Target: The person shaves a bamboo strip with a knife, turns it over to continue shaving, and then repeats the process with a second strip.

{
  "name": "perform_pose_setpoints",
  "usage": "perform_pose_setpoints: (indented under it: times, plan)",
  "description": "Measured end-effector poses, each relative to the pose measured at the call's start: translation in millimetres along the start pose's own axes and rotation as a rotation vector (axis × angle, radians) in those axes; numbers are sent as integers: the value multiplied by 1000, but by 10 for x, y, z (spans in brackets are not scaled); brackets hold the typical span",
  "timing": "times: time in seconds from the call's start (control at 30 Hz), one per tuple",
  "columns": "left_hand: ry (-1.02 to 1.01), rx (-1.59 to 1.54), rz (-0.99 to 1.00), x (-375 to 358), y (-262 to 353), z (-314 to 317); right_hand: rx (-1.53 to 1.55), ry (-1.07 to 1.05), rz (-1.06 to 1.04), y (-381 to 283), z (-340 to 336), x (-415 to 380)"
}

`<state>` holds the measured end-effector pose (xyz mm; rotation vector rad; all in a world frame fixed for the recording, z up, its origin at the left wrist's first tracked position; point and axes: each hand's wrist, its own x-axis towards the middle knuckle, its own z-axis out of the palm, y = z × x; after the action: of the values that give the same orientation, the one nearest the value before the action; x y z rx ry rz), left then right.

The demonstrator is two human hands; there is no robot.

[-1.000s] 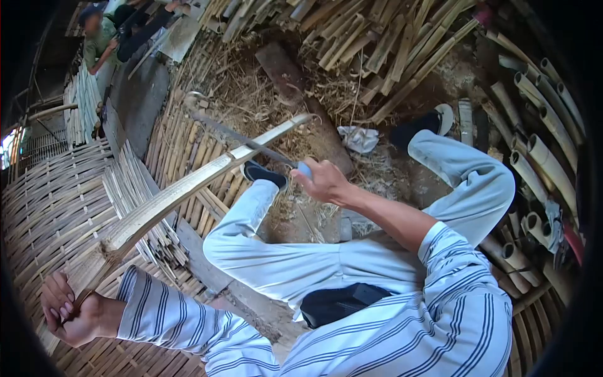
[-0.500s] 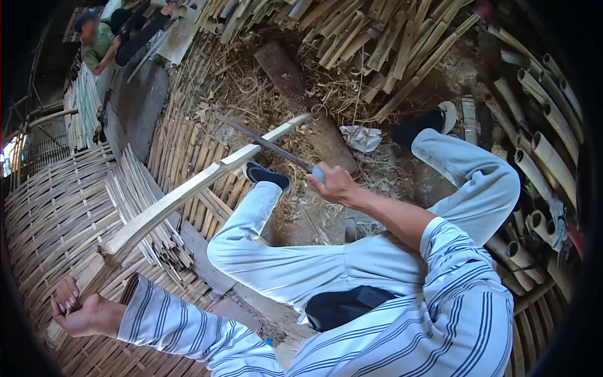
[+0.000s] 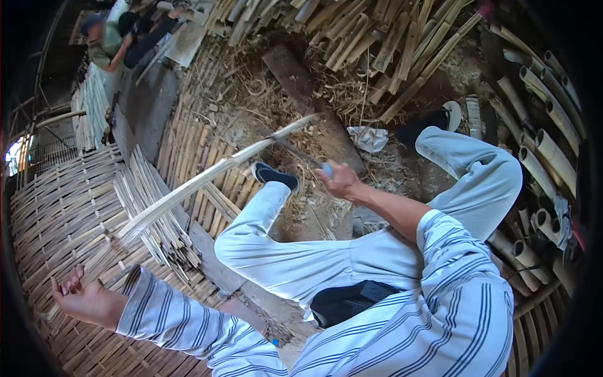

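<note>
My right hand (image 3: 342,183) is closed round the blue-grey handle (image 3: 327,169) of a long knife. Its dark blade (image 3: 295,151) reaches up and left to the far part of a split bamboo length (image 3: 188,188), meeting it near the far end. The pale bamboo slants from lower left to the dark plank on the ground. At its near end, blurred by motion, my left hand (image 3: 86,299) has its fingers curled round it, palm turned up.
A woven bamboo mat (image 3: 56,207) lies on the left, with a bundle of thin strips (image 3: 157,213) beside it. A dark plank (image 3: 292,72) rests among shavings. Split bamboo (image 3: 358,38) is piled at the back, bamboo tubes (image 3: 546,151) at right. Another person (image 3: 103,47) sits far left.
The knife has swung so its blade lies lower, against the bamboo's far part. The bamboo has turned a little in my left hand. The whole view has shifted slightly.
</note>
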<state>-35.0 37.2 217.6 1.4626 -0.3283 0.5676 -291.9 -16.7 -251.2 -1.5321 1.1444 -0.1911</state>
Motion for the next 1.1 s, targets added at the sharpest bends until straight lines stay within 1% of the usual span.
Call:
perform_pose_setpoints:
  times: [0.03, 0.1, 0.2, 0.23, 0.27, 0.3, 0.33, 0.37, 0.4, 0.5, 0.53, 0.6, 0.63, 0.67, 0.73, 0.77, 0.8, 0.83, 0.87, 0.93, 1.0, 1.03, 1.07, 1.1]
  plan:
    - [-11, -14, 8, -27, 52, 29, 0, 69, 61, 213, 29, 97]
    - [-30, -30, 17, -72, 114, 30, -65, 48, 262, 566, -77, 356]
    - [-112, -101, 36, -235, 216, 174, -30, 73, 335, 596, -184, 456]
    - [-136, -108, 50, -292, 246, 186, -2, 71, 292, 550, -181, 417]
    - [-291, -130, 29, -196, 258, 160, 30, 76, 248, 389, -179, 372]
    - [-320, -149, -12, -171, 267, 135, 61, 82, 204, 232, -206, 352]
    - [-351, -162, -54, -302, 382, 196, 100, 9, 205, 16, -325, 290]
    - [-386, -176, -94, -381, 456, 236, 146, 21, 116, -152, -376, 221]
    - [-568, -198, -209, -264, 476, 116, 194, 39, 25, -309, -403, 173]
    - [-882, -265, 24, 122, 326, -119, 229, 114, -162, -711, -352, 0]
    - [-664, -137, 43, -153, 421, 13, 261, 68, -199, -860, -399, -79]
    - [-928, -398, -71, 140, 246, -79, 319, -37, -267, -1097, -492, -228]
    - [-1055, -528, -132, 134, 224, -47, 308, -61, -301, -1125, -464, -234]
    - [-993, -573, -109, 37, 170, 8, 297, -87, -333, -1140, -428, -235]
    - [-1046, -671, -54, 43, 119, -1, 260, -157, -365, -1167, -444, -251]
    - [-1074, -724, -24, 54, 93, -1, 266, -145, -364, -1132, -426, -232]
    - [-1189, -789, -104, 110, 86, 4, 272, -134, -363, -1066, -395, -210]
    - [-1168, -782, -111, 123, 55, -7, 278, -125, -360, -975, -348, -183]
    - [-1146, -777, -116, 132, 29, -19, 338, -44, -388, -712, -162, -52]
    - [-1097, -743, -111, 216, -30, -60, 326, 144, -466, -324, 22, 60]
    - [-1003, -762, -73, 182, -138, -104, 174, 48, -83, -176, -178, 141]
    - [-962, -775, -53, 162, -150, -97, 64, 64, 92, 6, -223, 314]
    - [-1030, -836, -98, 116, -100, -107, -41, 81, 271, 32, -255, 420]
    - [-958, -880, -74, 42, -63, -79, 0, 29, 270, 70, -234, 439]
